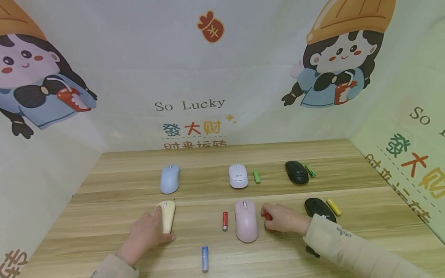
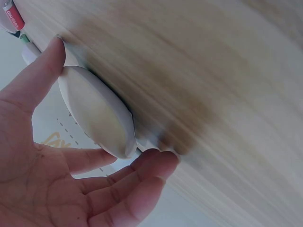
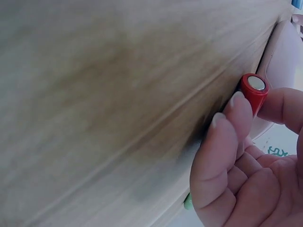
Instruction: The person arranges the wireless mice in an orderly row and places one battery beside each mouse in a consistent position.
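My left hand (image 1: 145, 231) is at the pale yellow computer mouse (image 1: 169, 216) on the left of the table. In the left wrist view its thumb lies by one end of the mouse (image 2: 92, 109) and the index fingertip touches the other, the fingers fairly straight. My right hand (image 1: 286, 219) pinches a red battery (image 1: 268, 217) just right of the pink mouse (image 1: 247, 222). The right wrist view shows the battery's flat metal end (image 3: 256, 83) poking out between thumb and fingers, close over the wood. Left of the pink mouse lies a second red battery (image 1: 225, 221).
Behind stand a blue mouse (image 1: 170, 179), a white mouse (image 1: 238, 176) beside a green battery (image 1: 256, 177), and a black mouse (image 1: 296, 172) beside another green battery (image 1: 310, 171). A yellow battery (image 1: 334, 207) lies by a black mouse (image 1: 318, 206) partly behind the right sleeve. A blue battery (image 1: 205, 259) lies in front.
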A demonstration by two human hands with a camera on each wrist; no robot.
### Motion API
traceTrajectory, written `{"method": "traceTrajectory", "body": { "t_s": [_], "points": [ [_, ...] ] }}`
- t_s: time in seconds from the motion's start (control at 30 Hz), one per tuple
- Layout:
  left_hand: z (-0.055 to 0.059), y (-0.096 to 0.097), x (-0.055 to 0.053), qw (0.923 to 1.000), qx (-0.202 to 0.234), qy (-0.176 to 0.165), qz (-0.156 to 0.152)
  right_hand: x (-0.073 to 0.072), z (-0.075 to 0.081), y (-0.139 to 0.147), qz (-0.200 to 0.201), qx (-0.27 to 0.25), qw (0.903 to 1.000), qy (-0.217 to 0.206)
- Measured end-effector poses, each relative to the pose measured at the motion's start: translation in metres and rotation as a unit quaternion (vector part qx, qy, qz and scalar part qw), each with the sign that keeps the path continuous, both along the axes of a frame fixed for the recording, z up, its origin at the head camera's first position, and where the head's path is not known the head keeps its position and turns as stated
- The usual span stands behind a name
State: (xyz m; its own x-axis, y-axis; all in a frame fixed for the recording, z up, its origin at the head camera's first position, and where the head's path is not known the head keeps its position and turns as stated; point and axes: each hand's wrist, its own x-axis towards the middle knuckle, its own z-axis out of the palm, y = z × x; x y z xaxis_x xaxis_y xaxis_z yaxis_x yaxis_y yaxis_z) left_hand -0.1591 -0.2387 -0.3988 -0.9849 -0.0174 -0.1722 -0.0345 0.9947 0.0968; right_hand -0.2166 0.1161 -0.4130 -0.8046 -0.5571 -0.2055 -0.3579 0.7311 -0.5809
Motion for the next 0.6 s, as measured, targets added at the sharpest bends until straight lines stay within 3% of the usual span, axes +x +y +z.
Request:
{"method": "traceTrajectory", "body": {
  "t_s": [0.2,0.37,0.5,0.6],
  "points": [
    [-0.001,0.0,0.0,1.0,0.001,0.0,0.002,0.001,0.001,0.0,-0.013,-0.001,0.9998,-0.018],
    [-0.005,-0.002,-0.003,1.0,-0.002,-0.002,0.004,0.004,0.011,0.008,-0.03,0.01,0.9995,0.011],
    [-0.003,0.0,-0.002,1.0,-0.003,-0.001,0.003,0.0,0.021,0.025,-0.047,0.027,0.9949,0.085],
    [0.0,0.0,0.0,1.0,-0.001,0.002,0.0,-0.006,0.026,0.043,-0.055,0.043,0.9821,0.175]
  ]
}}
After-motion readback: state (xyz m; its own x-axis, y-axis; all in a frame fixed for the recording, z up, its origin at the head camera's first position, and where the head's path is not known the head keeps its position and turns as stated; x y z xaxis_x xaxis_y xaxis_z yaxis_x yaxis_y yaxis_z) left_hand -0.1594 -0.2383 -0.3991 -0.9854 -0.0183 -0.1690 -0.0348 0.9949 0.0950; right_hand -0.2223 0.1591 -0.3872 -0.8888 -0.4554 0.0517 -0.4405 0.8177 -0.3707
